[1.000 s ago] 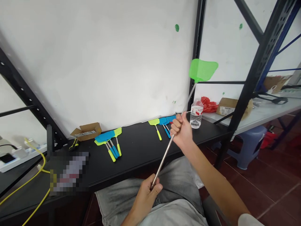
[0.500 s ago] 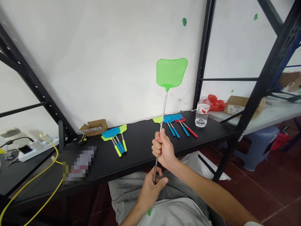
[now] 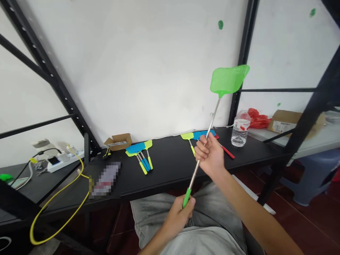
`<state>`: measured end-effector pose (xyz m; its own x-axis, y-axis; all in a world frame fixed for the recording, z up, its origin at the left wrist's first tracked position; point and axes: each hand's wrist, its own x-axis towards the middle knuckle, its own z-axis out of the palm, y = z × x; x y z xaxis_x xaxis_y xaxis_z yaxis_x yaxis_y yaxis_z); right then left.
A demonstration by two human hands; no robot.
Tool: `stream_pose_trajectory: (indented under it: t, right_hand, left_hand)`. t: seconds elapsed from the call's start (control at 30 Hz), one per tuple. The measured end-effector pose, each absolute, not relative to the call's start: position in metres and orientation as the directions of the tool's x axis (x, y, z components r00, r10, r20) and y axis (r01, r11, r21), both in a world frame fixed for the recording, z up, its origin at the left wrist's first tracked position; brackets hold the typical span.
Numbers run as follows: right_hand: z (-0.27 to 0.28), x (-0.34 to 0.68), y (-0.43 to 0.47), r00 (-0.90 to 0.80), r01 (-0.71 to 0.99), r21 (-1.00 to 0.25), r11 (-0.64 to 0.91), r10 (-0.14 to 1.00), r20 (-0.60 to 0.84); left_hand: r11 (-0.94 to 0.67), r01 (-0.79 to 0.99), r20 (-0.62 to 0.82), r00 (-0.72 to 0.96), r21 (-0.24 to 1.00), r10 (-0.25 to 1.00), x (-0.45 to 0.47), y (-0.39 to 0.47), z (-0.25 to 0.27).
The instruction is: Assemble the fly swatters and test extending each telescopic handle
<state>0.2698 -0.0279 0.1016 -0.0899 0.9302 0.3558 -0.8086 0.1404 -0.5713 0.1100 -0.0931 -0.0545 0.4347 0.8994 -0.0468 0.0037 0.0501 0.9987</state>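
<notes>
A green fly swatter point(image 3: 226, 79) with a metal rod is held up at a slant, its mesh head high and to the right. My left hand point(image 3: 180, 211) is closed round its green handle, low over my lap. Higher up, my right hand point(image 3: 211, 153) has its fingers curled round the metal rod. Behind my right hand lie more swatters, among them a yellow-green one point(image 3: 187, 136) and a blue one point(image 3: 199, 135); the hand partly covers this group. Further left, another group of blue and yellow-green swatters point(image 3: 136, 147) lies fanned on the black table point(image 3: 164, 170).
A water bottle point(image 3: 240, 131) stands at the table's right end, with a red plastic bag point(image 3: 257, 118) and a cardboard box point(image 3: 284, 122) beyond. An opened small box point(image 3: 119, 141) sits at the back left. A yellow cable point(image 3: 57, 187) loops near a power strip point(image 3: 67, 160). Black shelf posts flank the table.
The swatter has swung rightward and tilted more. My left hand now grips the green handle instead of the rod's lower part. My right hand has moved right. The view has turned slightly left.
</notes>
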Motion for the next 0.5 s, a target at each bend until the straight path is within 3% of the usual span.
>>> stream_pose_trajectory:
  t: [0.23,0.5]
  right_hand:
    - [0.107,0.312,-0.017,0.051,-0.77,-0.586,0.253,0.939,0.339]
    - [0.103,0.296,-0.014,0.072,-0.826,-0.514,0.23,0.949,0.308]
  left_hand:
    - [-0.046,0.176,-0.038,0.444,0.983,0.895,0.106,-0.09,-0.051]
    - [-0.129,0.222,0.026,0.417,0.967,0.909,0.1,-0.088,-0.052]
